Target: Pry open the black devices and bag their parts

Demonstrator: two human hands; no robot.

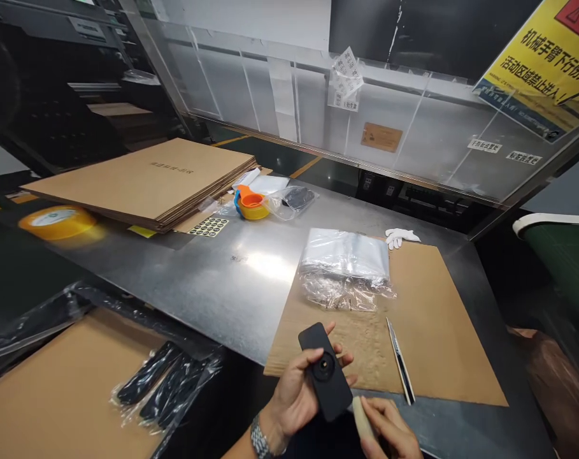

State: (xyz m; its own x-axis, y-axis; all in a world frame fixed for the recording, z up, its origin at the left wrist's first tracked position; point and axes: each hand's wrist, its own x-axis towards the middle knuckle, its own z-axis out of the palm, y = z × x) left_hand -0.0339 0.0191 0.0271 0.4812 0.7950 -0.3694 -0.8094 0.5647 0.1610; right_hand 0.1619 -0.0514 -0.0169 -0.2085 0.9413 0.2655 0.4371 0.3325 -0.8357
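Note:
My left hand [296, 395] is wrapped round a black rectangular plate [334, 392] with rounded corners and a round recessed hole in it. The thumb lies across its face and the fingers come round the far side. Close to the plate's lower end, my right hand [389, 428] grips a beige-handled tool [362, 417]. A small greyish tip shows by the plate's corner; whether it touches the plate I cannot tell. A utility knife [400, 362] lies on the cardboard sheet [442, 344], to the right of the plate.
Clear plastic bags [346, 258] lie on the cardboard, with a white glove [401, 238] behind. Flat cardboard [146, 172] is stacked at the left of the metal table [207, 287], near tape rolls [57, 223] and an orange tape dispenser [251, 203]. Bagged black parts [162, 382] sit in a box lower left.

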